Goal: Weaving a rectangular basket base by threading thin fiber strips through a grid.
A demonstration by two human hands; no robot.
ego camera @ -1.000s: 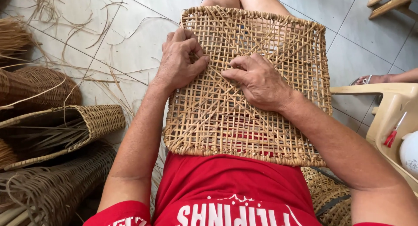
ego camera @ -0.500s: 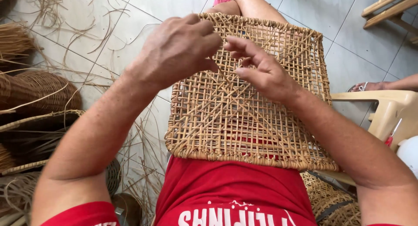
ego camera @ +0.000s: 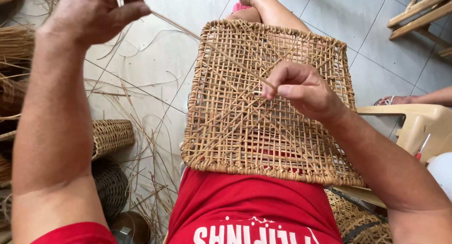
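A square, open-weave panel of tan rattan strips point(ego camera: 268, 107) lies flat across your lap, its thick braided edge resting against your red shirt point(ego camera: 254, 211). Your left hand point(ego camera: 96, 13) is raised high and off to the left, over the grey tiled floor point(ego camera: 188, 8), with thumb and forefinger pressed together on the end of a long thin rattan strand point(ego camera: 202, 39). That strand runs taut and slanting down from those fingers, across the upper left of the panel, to your right hand point(ego camera: 303, 91). Your right hand hovers over the middle of the weave, fingers curled in and pinching the strand near where it enters the lattice; whether the fingertips point(ego camera: 268, 91) actually touch the panel is hard to tell. A small woven basket point(ego camera: 110, 136) sits on the floor at your left, among loose rattan strands point(ego camera: 141, 131).
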